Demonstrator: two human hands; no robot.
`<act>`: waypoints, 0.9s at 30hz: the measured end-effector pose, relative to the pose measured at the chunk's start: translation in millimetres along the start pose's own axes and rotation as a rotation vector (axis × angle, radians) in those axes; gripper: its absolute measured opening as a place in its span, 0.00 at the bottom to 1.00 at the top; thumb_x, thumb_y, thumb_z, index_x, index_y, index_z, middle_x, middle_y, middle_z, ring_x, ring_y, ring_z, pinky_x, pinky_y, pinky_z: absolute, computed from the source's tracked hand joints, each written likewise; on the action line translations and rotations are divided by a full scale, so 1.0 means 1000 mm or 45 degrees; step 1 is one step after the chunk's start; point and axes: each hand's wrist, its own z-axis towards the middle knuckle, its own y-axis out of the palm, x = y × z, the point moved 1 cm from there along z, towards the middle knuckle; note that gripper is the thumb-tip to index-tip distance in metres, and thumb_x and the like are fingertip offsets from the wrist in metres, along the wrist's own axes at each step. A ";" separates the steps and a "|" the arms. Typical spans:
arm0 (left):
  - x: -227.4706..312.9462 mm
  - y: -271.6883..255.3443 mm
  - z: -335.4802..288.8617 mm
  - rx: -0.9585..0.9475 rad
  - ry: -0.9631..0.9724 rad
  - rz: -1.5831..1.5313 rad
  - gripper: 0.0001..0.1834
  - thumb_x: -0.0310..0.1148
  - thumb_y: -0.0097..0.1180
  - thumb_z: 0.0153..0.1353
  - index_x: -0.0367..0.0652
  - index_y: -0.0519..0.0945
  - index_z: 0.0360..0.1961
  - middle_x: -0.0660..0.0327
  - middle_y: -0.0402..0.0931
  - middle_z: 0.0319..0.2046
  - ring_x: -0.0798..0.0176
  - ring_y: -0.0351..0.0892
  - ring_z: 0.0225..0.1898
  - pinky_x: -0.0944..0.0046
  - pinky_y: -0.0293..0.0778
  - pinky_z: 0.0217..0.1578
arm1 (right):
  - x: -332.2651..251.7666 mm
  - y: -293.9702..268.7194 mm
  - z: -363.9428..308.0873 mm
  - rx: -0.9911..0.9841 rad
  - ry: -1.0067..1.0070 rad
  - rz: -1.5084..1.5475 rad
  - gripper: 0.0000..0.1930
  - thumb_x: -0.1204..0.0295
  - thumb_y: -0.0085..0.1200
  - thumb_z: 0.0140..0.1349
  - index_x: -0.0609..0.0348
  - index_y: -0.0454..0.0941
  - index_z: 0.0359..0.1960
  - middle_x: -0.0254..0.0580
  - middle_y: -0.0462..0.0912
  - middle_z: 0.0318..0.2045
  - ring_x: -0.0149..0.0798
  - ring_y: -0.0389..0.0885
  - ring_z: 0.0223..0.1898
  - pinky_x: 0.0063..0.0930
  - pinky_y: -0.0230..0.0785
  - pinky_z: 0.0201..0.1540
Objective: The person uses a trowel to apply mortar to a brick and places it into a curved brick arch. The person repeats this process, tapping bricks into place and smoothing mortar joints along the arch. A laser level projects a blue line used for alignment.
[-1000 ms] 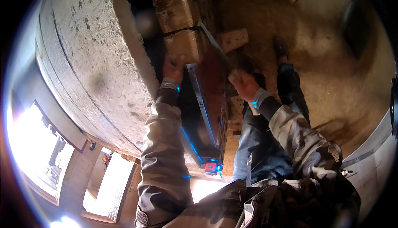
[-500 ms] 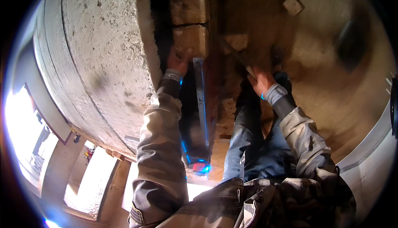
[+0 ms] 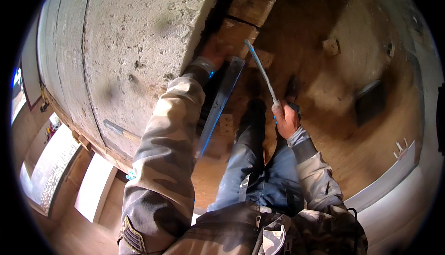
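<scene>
My left hand [image 3: 213,54] reaches into the dark gap beside the pale wall [image 3: 139,27], its partly shadowed fingers extended against the end block [image 3: 235,33] of a row. My right hand [image 3: 287,118] is closed around the lower end of a thin, slightly curved bar [image 3: 263,71]. The bar points up and away, its far tip appearing beside the block's near corner. Between my forearms, a long straight metal strip [image 3: 219,104] stands at a tilt with a blue light line along its edge. What the strip rests on is hidden.
A second block [image 3: 256,0] continues the row farther away. A loose block piece [image 3: 331,47] and a dark flat-sided object [image 3: 370,103] lie on the brown floor at right. A flat tool [image 3: 121,131] lies on the wall's near part. A pale curved panel [image 3: 389,176] edges the lower right.
The view has turned, so the wall and blocks now lean right. The bar in my right hand shows more fully. The red, blue-glowing device near my legs has left view. My left hand stays by the block.
</scene>
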 end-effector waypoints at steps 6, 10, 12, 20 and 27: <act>0.016 0.000 -0.004 0.078 0.081 0.271 0.44 0.51 0.65 0.57 0.30 0.62 0.64 0.42 0.70 0.58 0.48 0.68 0.62 0.57 0.65 0.61 | -0.005 0.000 0.001 0.037 -0.046 -0.142 0.22 0.50 0.46 0.69 0.61 0.76 0.37 0.58 0.77 0.25 0.60 0.77 0.30 0.43 0.68 0.32; 0.013 -0.001 -0.002 -0.023 -0.086 0.233 0.42 0.47 0.65 0.58 0.32 0.61 0.65 0.44 0.69 0.60 0.52 0.68 0.62 0.58 0.64 0.62 | -0.009 0.001 0.004 -0.002 0.069 -0.060 0.25 0.48 0.47 0.67 0.62 0.76 0.39 0.62 0.79 0.30 0.66 0.78 0.38 0.46 0.70 0.35; 0.012 -0.002 0.001 -0.051 0.020 0.221 0.40 0.44 0.64 0.59 0.34 0.60 0.66 0.45 0.70 0.60 0.55 0.68 0.62 0.58 0.64 0.62 | -0.011 0.001 0.007 0.008 0.099 -0.046 0.25 0.48 0.47 0.67 0.62 0.76 0.38 0.62 0.81 0.33 0.64 0.79 0.38 0.47 0.72 0.38; 0.021 -0.005 -0.003 -0.034 0.061 0.089 0.31 0.39 0.63 0.61 0.37 0.67 0.60 0.50 0.76 0.53 0.58 0.75 0.55 0.59 0.69 0.57 | 0.016 -0.011 0.002 -0.104 0.201 0.261 0.25 0.48 0.44 0.70 0.62 0.77 0.39 0.55 0.80 0.28 0.54 0.80 0.33 0.38 0.71 0.38; 0.039 -0.006 -0.009 -0.014 -0.011 0.301 0.28 0.39 0.63 0.61 0.35 0.70 0.56 0.51 0.79 0.48 0.58 0.78 0.50 0.60 0.72 0.52 | 0.076 -0.001 0.058 0.073 0.389 0.270 0.31 0.44 0.39 0.70 0.62 0.79 0.31 0.52 0.80 0.27 0.49 0.79 0.33 0.36 0.69 0.40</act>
